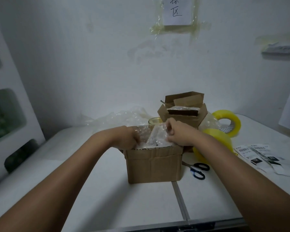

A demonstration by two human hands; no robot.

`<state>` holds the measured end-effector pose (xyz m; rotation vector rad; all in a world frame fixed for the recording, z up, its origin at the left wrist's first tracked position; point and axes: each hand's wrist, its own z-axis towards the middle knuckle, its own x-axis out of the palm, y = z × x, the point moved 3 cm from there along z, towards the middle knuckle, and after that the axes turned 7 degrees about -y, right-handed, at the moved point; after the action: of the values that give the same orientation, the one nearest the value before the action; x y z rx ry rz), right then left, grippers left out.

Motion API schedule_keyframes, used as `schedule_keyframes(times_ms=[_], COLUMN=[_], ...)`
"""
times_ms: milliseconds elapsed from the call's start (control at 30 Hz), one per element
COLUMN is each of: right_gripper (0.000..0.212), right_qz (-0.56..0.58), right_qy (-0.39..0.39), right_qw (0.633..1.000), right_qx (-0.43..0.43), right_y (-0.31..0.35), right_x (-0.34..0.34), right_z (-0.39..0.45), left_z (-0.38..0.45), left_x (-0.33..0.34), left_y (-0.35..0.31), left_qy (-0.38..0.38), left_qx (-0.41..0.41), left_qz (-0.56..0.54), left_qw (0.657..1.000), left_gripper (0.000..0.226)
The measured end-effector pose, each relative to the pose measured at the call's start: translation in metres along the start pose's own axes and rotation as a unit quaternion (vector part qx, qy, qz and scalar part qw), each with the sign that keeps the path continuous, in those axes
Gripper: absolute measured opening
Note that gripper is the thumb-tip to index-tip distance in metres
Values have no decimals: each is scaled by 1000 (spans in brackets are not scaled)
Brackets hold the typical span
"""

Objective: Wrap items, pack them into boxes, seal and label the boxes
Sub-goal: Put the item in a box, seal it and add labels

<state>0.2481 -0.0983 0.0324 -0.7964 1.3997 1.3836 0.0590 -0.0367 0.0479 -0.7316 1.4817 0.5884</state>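
White desk (107,190) against pale wall. Packing step: box (154,164) at frame centre, bubble-wrapped item (157,136) poking out top. Left hand (127,138) pressing wrap inside, grip unclear; right hand (177,133) pinching wrap. Next, probably: seat item fully, fold flaps, reach tape roll (229,123).

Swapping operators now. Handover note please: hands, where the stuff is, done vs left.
Left hand: inside the near cardboard box, fingers hidden in bubble wrap.
Right hand: pinches the bubble-wrapped item at the box top.
Second box behind, open, something inside.
Two yellow tape rolls, scissors and shipping labels to the right on the table.
Done: item wrapped, going in.
Left: close flaps, tape, label both boxes.
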Motion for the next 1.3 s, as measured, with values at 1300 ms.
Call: schedule_keyframes(times_ms=[1300], right_gripper=[25], right_qz=[-6], right_qy=[76], right_qw=[997], right_qx=[20], right_y=[12], right_x=[10], right_z=[5], left_z=[20], left_x=[32], left_y=[3], left_qy=[-188], left_qx=[-20], left_qz=[146], left_qw=[971], left_gripper=[25])
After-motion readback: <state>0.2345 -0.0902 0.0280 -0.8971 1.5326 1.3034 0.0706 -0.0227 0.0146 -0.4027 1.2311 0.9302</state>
